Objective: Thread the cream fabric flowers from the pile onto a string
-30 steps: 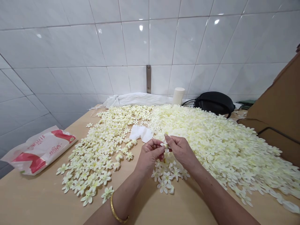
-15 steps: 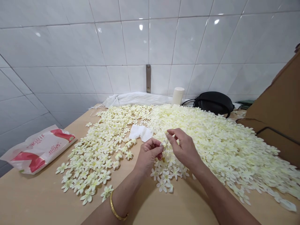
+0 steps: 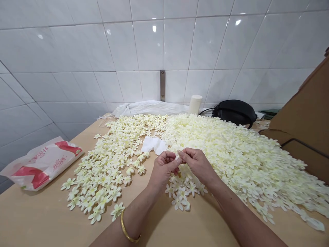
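Note:
My left hand (image 3: 163,169) is closed in a pinch, and a small pale flower (image 3: 177,157) shows in part at its fingertips. Against the same flower, the thumb and forefinger of my right hand (image 3: 199,165) press together; the fingers hide most of it. Both hands hover over the near edge of a big pile of pale yellow-white artificial flowers (image 3: 231,154). Just below them, several loose flowers (image 3: 182,193) lie on the table. To the left spreads a second, thinner group of flowers (image 3: 102,178), lying singly or overlapping.
A folded white tissue (image 3: 154,145) lies between the two flower groups. At the left is a red and white tissue pack (image 3: 43,163) on the wooden table (image 3: 46,216). Behind stand a cream cylinder (image 3: 195,104) and a black case (image 3: 235,112); brown cardboard (image 3: 300,113) rises at the right.
My right hand has come down and left, bringing its fingertips to the flower at my left hand. The left hand has stayed nearly in place.

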{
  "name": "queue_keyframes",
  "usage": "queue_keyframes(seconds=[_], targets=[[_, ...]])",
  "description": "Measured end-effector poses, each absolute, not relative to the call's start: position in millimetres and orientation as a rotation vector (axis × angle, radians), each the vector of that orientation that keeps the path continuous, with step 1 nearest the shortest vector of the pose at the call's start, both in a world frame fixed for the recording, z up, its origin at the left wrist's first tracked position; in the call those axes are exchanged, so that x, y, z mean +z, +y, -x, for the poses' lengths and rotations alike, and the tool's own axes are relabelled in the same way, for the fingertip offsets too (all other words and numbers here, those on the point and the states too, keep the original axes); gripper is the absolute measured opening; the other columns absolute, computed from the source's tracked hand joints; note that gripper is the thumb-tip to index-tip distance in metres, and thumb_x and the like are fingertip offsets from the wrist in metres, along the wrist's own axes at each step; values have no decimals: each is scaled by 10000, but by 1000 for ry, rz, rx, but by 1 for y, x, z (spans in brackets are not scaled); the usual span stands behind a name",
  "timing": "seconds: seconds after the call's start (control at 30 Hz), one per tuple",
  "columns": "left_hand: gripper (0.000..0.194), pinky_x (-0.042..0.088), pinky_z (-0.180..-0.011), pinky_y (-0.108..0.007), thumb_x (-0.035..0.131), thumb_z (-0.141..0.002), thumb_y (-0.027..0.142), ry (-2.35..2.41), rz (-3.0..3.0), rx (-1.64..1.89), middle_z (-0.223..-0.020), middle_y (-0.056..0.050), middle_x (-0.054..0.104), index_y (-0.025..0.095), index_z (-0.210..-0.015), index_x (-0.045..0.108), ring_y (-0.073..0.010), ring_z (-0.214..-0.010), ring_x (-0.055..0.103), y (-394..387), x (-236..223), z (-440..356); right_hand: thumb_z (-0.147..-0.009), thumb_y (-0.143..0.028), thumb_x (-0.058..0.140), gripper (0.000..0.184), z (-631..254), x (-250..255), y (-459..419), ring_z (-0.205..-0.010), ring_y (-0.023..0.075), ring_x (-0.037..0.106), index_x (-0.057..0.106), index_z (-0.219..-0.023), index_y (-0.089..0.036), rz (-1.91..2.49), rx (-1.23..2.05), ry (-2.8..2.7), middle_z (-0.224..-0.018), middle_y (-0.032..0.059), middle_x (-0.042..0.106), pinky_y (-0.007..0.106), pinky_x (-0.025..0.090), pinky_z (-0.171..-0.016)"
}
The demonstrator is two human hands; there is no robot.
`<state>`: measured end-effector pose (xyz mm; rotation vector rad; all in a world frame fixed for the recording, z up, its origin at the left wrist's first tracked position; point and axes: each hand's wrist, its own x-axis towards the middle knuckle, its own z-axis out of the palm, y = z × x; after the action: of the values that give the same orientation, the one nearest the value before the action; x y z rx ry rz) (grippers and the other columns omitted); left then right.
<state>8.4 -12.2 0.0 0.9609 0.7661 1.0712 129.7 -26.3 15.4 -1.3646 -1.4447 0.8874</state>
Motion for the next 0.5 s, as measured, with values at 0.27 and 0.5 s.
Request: queue_keyframes(seconds=[0.27, 0.5], targets=[[172, 352, -420, -188, 660, -563, 198, 803, -1003, 1138, -483, 55, 490, 146, -624, 508, -51, -406, 427, -15, 2, -8, -772, -428, 436, 391, -126, 16, -27, -461, 81, 281, 361, -481, -179, 1366, 890, -1425, -470, -48, 307, 229, 250, -452], [122, 334, -408, -182, 631, -562, 174, 847, -1002, 1133, -479, 50, 498, 145, -628, 532, -47, -396, 409, -16, 4, -9, -792, -426, 413, 410, -125, 20, -30, -441, 89, 358, 386, -467, -177, 1481, 762, -1463, -452, -29, 408, 223, 286, -455]])
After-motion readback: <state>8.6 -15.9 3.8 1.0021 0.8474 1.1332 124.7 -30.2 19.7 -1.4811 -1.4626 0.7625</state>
